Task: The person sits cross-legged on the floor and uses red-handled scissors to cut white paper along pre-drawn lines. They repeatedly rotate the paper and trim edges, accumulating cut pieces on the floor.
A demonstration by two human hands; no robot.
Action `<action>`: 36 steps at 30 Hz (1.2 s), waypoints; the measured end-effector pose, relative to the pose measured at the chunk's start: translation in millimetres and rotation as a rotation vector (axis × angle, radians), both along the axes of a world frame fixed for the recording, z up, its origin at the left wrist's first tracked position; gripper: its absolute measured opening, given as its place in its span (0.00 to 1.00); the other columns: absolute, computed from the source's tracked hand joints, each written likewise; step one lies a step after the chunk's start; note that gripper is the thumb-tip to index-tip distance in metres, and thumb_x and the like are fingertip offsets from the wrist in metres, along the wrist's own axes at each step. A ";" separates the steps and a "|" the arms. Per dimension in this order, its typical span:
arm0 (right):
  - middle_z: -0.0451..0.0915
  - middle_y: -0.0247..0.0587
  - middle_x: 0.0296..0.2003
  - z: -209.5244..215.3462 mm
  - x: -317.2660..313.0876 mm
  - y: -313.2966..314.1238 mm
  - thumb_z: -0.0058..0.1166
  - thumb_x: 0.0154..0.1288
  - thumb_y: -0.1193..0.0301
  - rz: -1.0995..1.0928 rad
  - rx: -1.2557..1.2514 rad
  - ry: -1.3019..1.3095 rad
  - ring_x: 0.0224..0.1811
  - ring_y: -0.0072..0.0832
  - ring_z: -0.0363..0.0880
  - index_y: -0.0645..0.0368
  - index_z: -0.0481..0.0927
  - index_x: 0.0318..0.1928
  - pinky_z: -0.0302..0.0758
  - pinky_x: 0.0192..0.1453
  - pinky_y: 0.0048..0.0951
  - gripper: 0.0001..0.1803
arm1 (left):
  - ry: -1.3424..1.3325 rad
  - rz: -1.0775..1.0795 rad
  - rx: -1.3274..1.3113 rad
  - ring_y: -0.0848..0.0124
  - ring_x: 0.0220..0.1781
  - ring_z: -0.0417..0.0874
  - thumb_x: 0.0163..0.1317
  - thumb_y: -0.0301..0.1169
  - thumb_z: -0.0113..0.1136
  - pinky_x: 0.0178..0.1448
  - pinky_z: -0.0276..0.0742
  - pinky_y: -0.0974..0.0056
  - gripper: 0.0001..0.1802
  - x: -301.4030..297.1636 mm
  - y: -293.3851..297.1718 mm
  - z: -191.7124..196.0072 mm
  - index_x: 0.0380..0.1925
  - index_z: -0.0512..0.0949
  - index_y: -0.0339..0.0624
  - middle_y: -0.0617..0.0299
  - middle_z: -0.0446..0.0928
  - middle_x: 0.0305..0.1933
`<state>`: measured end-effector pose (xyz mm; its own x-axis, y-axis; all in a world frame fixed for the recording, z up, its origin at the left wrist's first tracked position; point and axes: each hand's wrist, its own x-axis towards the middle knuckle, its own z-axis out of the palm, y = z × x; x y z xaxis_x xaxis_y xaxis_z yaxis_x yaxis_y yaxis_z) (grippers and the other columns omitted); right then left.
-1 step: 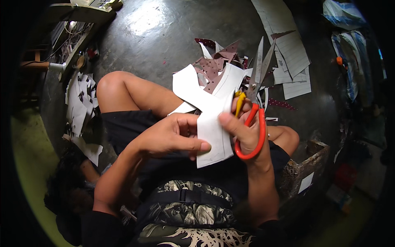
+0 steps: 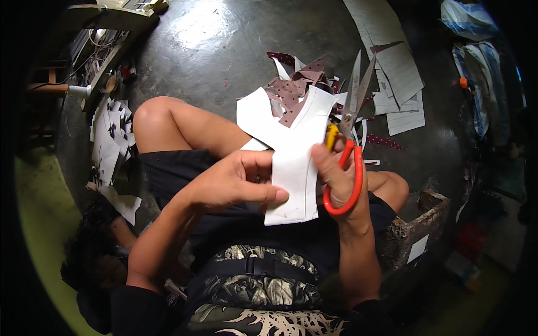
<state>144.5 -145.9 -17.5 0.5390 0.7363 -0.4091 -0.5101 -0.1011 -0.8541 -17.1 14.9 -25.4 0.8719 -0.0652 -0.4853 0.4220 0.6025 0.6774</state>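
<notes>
A white Y-shaped cut-out (image 2: pixel 294 179) of paper-like sheet, pencil lines along its edge, hangs above my lap. My left hand (image 2: pixel 238 182) pinches its lower left side, thumb on top and fingers behind. My right hand (image 2: pixel 339 176) is closed round the scissors (image 2: pixel 354 112), which have red handles and blades pointing away from me, slightly apart. A small yellow-handled tool (image 2: pixel 332 134) is also in that hand; its working end is hidden. My right thumb lies at the cut-out's right edge.
Brown and dotted maroon scraps (image 2: pixel 291 92) lie on the dark floor beyond the cut-out. Large lined sheets (image 2: pixel 395 73) are at the far right. White offcuts (image 2: pixel 109 140) pile up at the left. A worn box (image 2: pixel 417 229) stands by my right knee.
The cut-out's lower end has swung slightly left and shows more of its pencilled edge. My right thumb has slid from its face toward its right edge.
</notes>
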 end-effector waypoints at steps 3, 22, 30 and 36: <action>0.73 0.28 0.25 -6.0 0.0 -21.5 0.57 0.79 0.53 0.034 -0.089 -0.191 0.27 0.15 0.69 0.59 0.77 0.37 0.65 0.31 0.20 0.21 | -0.114 0.216 0.132 0.80 0.47 0.83 0.68 0.27 0.70 0.48 0.78 0.71 0.24 6.3 7.4 4.2 0.63 0.79 0.36 0.65 0.85 0.50; 0.73 0.43 0.22 -0.5 -56.3 -61.0 0.65 0.71 0.45 0.320 -0.307 -0.449 0.23 0.29 0.68 0.63 0.72 0.30 0.71 0.31 0.33 0.32 | -0.151 0.354 0.168 0.74 0.59 0.82 0.67 0.22 0.65 0.61 0.82 0.65 0.29 23.0 20.6 9.7 0.69 0.72 0.34 0.60 0.81 0.59; 0.65 0.27 0.18 -2.4 -61.0 -64.9 0.63 0.74 0.49 0.291 -0.313 -0.515 0.23 0.16 0.59 0.60 0.71 0.25 0.62 0.26 0.26 0.29 | -0.156 0.322 0.197 0.73 0.59 0.82 0.67 0.23 0.66 0.60 0.81 0.66 0.29 20.9 20.4 10.4 0.68 0.72 0.33 0.60 0.81 0.59; 0.68 0.39 0.15 -4.3 -61.1 -66.8 0.69 0.71 0.55 0.290 -0.334 -0.481 0.17 0.27 0.61 0.61 0.70 0.23 0.67 0.24 0.33 0.29 | -0.181 0.432 0.237 0.75 0.56 0.83 0.68 0.25 0.69 0.61 0.80 0.67 0.24 22.5 13.0 6.5 0.63 0.76 0.33 0.60 0.83 0.56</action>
<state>83.3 -212.7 -21.8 0.5176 0.7544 -0.4038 0.0090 -0.4767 -0.8790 5.3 27.9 -18.9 0.8662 0.4126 -0.2819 0.0322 0.5170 0.8554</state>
